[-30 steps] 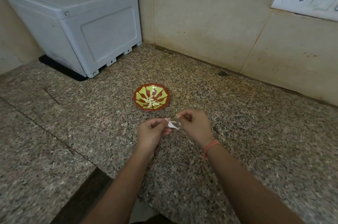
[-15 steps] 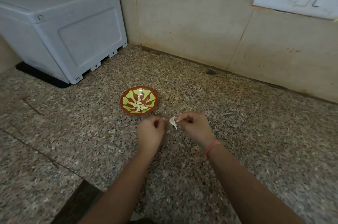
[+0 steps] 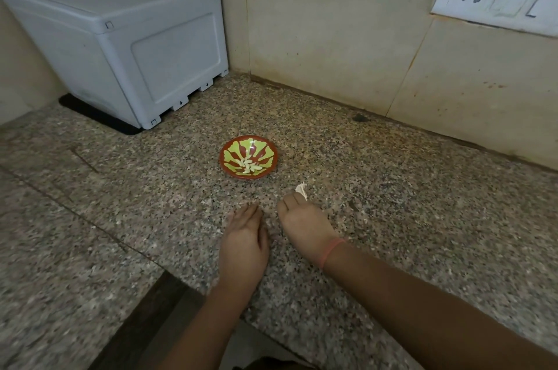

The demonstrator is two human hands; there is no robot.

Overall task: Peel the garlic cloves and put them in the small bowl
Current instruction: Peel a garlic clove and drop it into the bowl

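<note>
Right hand [image 3: 305, 227] pinches white papery garlic husk [image 3: 301, 191] at fingertips. Left hand [image 3: 244, 239]: fingers turned under, grasp indeterminate. Round red-and-green glazed small bowl [image 3: 225, 155] (peeled pale cloves [image 3: 249, 166] inside) mid speckled granite countertop [image 3: 422, 218], beyond hands.

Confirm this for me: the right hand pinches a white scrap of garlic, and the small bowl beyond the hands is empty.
Not empty: in the head view the small bowl holds several peeled cloves. The rest stands: the right hand pinches the white scrap of garlic.

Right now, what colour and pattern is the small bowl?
The small bowl is red with lime-green petal shapes; head view.
</note>
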